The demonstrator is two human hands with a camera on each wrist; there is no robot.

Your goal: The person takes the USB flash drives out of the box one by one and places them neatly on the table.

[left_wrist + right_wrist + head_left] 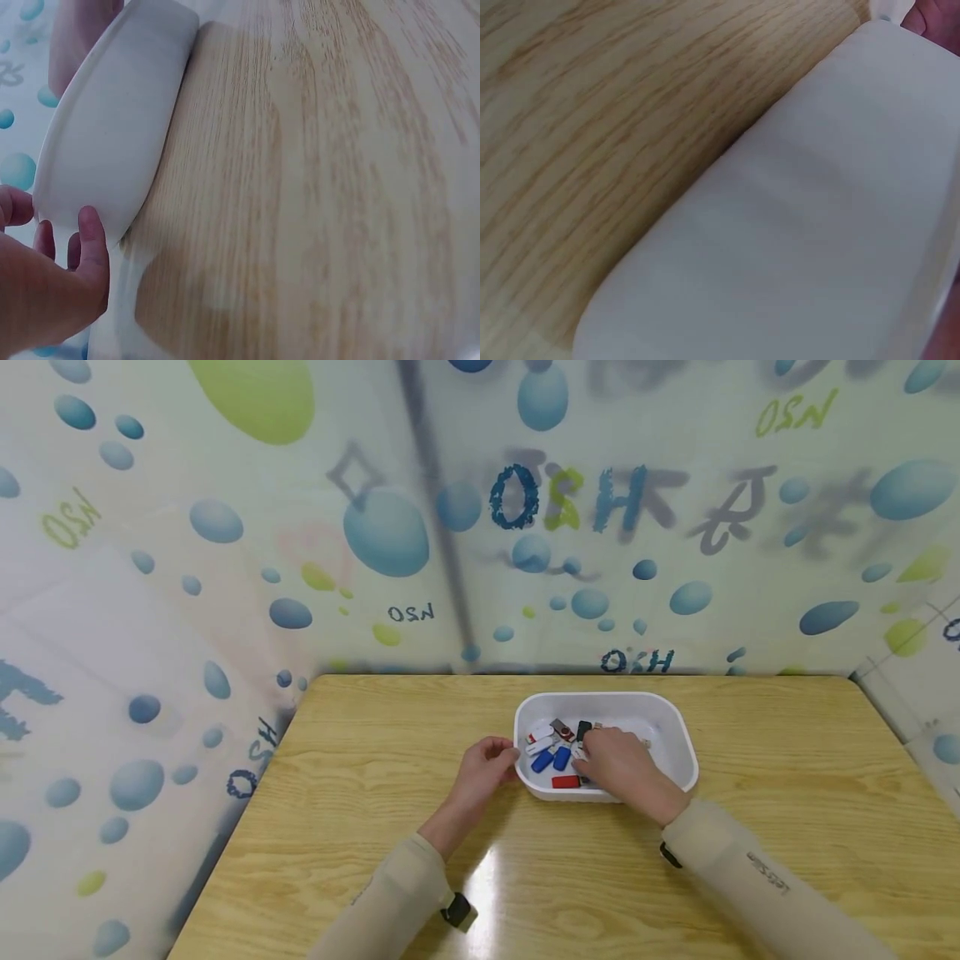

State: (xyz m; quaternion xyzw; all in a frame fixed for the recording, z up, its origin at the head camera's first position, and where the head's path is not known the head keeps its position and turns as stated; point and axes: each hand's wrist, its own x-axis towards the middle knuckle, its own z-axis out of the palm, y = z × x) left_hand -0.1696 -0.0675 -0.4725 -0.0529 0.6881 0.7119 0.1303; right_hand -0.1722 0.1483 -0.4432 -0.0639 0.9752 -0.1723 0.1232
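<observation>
A white oval-cornered tub (678,752) holds several USB sticks, among them a red one (566,782), a blue one (542,761) and a black one (584,729). My right hand (618,768) reaches inside the tub, fingertips down among the sticks; whether it pinches one is hidden. My left hand (483,768) is at the tub's left end, its fingertips at the rim. In the left wrist view, the fingers of my left hand (64,274) touch the end of the tub (112,135). The right wrist view shows mostly the tub's outer wall (780,210).
The tub stands on a wood-grain table (375,752) near its back edge. Behind it hangs a patterned wall covering (465,568) with blue and green spots. Both sleeves cross the table's front part.
</observation>
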